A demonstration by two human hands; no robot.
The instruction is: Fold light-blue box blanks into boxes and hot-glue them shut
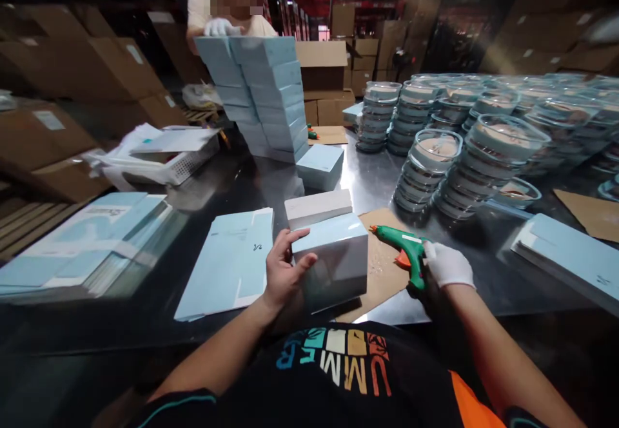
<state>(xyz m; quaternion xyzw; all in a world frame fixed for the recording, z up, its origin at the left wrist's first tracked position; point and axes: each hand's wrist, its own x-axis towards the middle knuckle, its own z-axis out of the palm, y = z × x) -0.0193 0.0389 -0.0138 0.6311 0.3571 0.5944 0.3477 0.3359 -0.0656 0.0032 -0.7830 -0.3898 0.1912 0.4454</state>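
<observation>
My left hand [283, 270] is bare and grips the left side of a pale blue box [336, 257] that rests on a brown cardboard sheet [382, 273] near the table's front edge. My right hand [447, 265], in a white glove, holds a green glue gun [403, 247] with its orange nozzle pointing left toward the box. A second box [316, 207] stands just behind the held one. Flat blue box blanks [232, 263] lie to the left of my left hand.
A tall leaning stack of blue boxes [268, 93] stands at the back, with a gloved co-worker's hand [220, 27] on top. Stacks of lidded glass bowls [435, 164] fill the right. More flat blanks [570, 254] lie right and far left [91, 234]. A white tray [164, 157] sits at the left.
</observation>
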